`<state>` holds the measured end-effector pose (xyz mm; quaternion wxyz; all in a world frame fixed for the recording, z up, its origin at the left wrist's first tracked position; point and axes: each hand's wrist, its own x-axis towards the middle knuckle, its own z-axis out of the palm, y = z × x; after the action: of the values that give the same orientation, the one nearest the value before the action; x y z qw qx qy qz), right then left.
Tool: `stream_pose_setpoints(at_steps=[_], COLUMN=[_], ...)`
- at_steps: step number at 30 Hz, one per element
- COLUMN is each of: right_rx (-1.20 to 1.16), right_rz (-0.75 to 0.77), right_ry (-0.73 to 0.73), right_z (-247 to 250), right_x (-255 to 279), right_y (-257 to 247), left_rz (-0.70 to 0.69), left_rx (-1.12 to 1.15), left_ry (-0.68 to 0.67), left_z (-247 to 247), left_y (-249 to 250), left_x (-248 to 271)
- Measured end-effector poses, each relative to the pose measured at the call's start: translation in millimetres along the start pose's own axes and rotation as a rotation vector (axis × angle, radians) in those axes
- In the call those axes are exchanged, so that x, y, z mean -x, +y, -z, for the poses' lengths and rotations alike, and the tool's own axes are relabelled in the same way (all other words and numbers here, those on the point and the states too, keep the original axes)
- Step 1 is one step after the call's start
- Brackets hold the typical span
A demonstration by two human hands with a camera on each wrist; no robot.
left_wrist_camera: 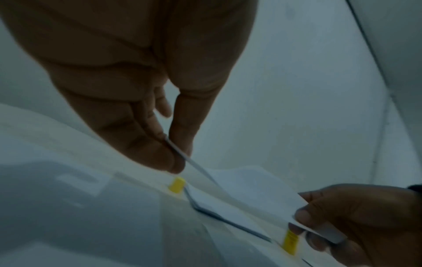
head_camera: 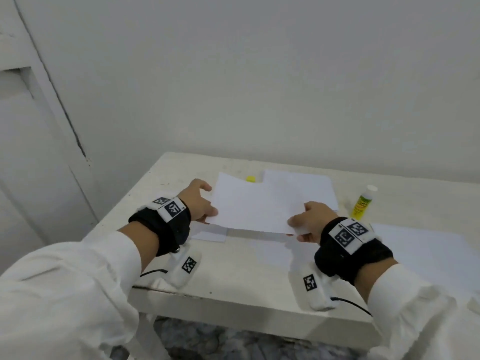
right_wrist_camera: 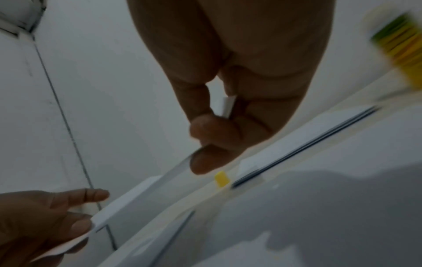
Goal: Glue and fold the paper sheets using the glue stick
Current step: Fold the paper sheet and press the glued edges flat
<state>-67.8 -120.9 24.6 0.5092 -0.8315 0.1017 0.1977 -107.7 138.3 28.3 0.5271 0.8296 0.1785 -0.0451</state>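
A white paper sheet hangs just above the white table, held at both near corners. My left hand pinches its left corner between thumb and fingers. My right hand pinches the right corner. The same sheet runs edge-on between both hands in the wrist views. The glue stick, yellow label and white top, stands upright to the right of the sheet, blurred in the right wrist view. Its yellow cap lies at the back, behind the sheet.
A second stack of paper lies behind the held sheet. More sheets lie at the right, and a small piece under the left corner. A wall rises right behind the table; its front edge is close to me.
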Motion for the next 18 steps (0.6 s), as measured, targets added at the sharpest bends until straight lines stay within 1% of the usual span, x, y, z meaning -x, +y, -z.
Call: stream_pose_setpoints(at_steps=[3,7,10,14,18], right_rx=[0.011,0.110,0.179,0.285,0.242], right_rz=[-0.073,-0.159,-0.189,-0.210,-0.235], right_ry=[0.047,0.078,0.075,0.054,0.024], right_z=[43,71,77,79,79], right_x=[6,9,7,6,4], right_y=[33,57,64,68,72], left_rz=[-0.068,-0.013,0.027,0.034,0.038], left_rx=[-0.174,-0.309,-0.362,-0.442,-0.498], left_ry=[-0.110,-0.236,-0.322,-0.374,-0.403], left_z=[-50,-89,-101,-106,-109], left_y=[12,17,17,18,19], left_x=[-1,-3,-3,-3,-3])
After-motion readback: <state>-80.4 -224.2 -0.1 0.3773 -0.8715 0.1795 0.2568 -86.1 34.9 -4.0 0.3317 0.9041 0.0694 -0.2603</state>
